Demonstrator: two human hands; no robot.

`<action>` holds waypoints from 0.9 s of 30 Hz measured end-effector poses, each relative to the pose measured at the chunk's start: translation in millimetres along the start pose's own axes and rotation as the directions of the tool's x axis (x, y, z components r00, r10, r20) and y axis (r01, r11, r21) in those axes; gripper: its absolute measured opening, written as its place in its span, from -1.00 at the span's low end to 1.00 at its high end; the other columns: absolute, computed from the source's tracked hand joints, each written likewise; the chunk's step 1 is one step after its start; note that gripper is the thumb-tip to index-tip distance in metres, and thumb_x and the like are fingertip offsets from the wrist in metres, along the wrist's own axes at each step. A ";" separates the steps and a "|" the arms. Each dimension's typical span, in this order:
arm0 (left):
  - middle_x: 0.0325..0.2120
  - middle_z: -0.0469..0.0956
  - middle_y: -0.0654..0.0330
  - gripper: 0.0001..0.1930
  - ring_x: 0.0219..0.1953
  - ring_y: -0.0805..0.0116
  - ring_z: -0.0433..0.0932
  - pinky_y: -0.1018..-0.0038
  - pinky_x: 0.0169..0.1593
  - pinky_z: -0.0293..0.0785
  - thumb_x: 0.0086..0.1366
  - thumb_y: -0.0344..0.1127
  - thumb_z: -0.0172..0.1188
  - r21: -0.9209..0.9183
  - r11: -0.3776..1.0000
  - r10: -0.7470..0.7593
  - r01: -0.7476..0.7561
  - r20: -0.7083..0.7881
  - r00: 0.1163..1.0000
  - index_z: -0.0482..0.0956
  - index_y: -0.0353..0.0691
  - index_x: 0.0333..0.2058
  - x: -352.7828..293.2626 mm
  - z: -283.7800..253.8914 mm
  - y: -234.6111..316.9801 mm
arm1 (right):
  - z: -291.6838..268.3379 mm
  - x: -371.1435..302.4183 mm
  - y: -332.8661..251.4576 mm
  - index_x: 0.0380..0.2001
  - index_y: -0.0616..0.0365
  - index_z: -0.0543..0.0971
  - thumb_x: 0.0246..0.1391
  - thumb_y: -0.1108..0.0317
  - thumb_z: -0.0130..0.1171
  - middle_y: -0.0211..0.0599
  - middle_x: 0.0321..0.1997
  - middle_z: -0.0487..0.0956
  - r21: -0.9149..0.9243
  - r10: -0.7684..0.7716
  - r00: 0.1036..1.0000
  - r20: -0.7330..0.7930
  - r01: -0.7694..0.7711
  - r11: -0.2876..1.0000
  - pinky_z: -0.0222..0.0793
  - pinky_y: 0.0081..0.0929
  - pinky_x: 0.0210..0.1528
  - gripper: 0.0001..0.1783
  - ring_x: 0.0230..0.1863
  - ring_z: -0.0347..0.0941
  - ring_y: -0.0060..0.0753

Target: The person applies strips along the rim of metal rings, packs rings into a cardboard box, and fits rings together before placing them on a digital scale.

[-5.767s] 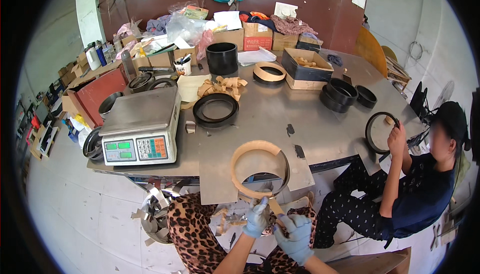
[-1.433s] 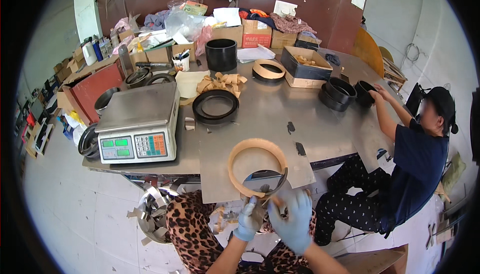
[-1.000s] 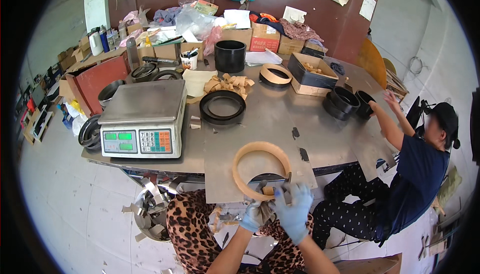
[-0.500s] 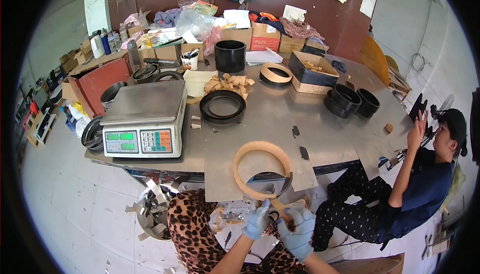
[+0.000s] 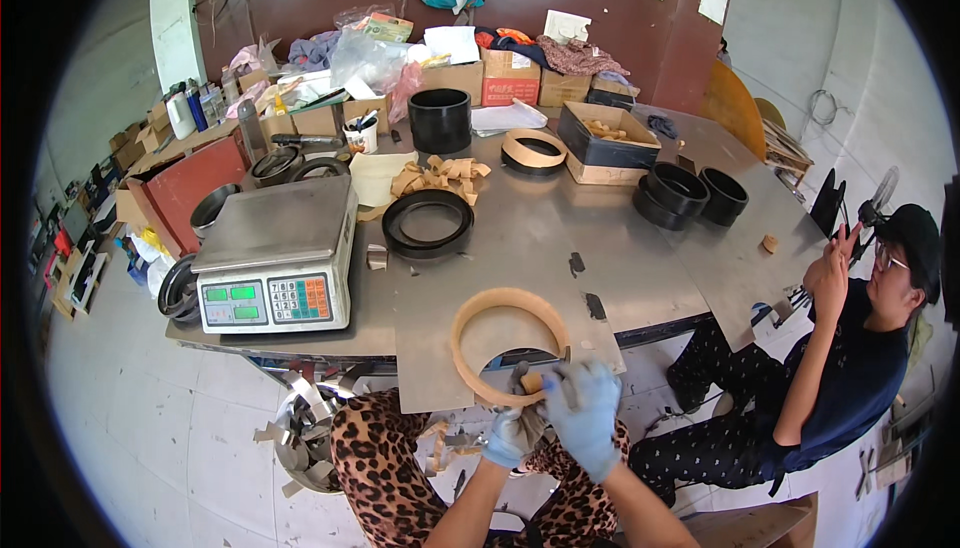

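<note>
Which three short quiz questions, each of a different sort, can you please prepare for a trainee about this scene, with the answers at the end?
1. True or false: the person's left hand and right hand are both at the near side of the tan-banded ring.
2. What lies just behind the flat black ring?
3. Fill in the missing word: seen from the person's side, the weighing scale stands to the ____ of the flat black ring.

Key: 1. True. 2. A heap of loose tan strips. 3. Left.
</note>
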State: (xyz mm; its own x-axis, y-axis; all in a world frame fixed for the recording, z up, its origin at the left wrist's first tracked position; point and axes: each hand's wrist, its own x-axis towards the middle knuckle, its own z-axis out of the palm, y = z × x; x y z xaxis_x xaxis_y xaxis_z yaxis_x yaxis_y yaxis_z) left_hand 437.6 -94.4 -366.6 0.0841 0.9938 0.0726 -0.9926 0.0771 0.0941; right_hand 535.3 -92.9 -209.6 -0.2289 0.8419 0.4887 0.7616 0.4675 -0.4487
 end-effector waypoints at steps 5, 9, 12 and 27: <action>0.11 0.42 0.20 -0.51 0.06 0.26 0.46 0.30 0.08 0.46 0.38 -0.16 0.03 0.099 0.989 -0.092 0.113 -0.200 0.975 0.23 -0.08 0.24 -26.6 -13.2 -8.6 | 43.6 -57.6 23.5 -0.36 0.19 0.48 -0.20 0.18 0.41 -0.16 -0.31 0.47 0.200 0.167 0.973 -0.160 -0.134 0.971 0.24 -0.19 -0.16 -0.58 -0.26 0.39 -0.12; 0.09 0.40 0.18 -0.54 0.11 0.32 0.40 0.35 0.17 0.34 0.38 -0.20 0.03 0.234 0.966 -0.044 0.113 -0.282 0.958 0.26 -0.18 0.20 -39.9 6.1 -13.4 | 66.5 -62.0 43.3 -0.32 0.20 0.45 -0.27 0.31 0.46 -0.14 -0.39 0.48 0.403 0.340 0.940 -0.026 -0.302 0.864 0.30 -0.22 -0.27 -0.55 -0.36 0.37 -0.09; 0.06 0.43 0.16 -0.52 0.06 0.34 0.43 0.35 0.22 0.28 0.29 -0.39 0.16 0.590 0.799 0.224 -0.117 -0.112 0.968 0.29 -0.16 0.18 -32.8 2.7 -17.5 | 50.2 -64.4 43.9 -0.33 0.17 0.46 -0.22 0.34 0.42 -0.17 -0.40 0.48 0.416 0.257 0.966 -0.021 -0.226 0.881 0.31 -0.22 -0.23 -0.61 -0.37 0.39 -0.10; 0.09 0.46 0.18 -0.40 0.09 0.27 0.48 0.21 0.16 0.44 0.15 -0.30 0.25 0.012 0.996 -0.081 0.084 -0.179 0.980 0.31 -0.13 0.18 4.7 8.4 -12.1 | 10.3 58.8 13.6 -0.26 0.13 0.53 -0.05 0.14 0.27 -0.19 -0.32 0.55 -0.188 -0.137 0.862 0.488 0.256 0.948 0.35 -0.19 -0.15 -0.65 -0.22 0.50 -0.11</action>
State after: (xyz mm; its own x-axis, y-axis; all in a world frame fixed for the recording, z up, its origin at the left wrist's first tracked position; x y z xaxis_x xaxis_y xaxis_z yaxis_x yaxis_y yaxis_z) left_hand 450.7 -91.4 -359.0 0.1470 0.9825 -0.1146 -0.9808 0.1598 0.1121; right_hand 526.0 -34.3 -194.6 -0.5971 0.7935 0.1176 0.7773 0.6085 -0.1596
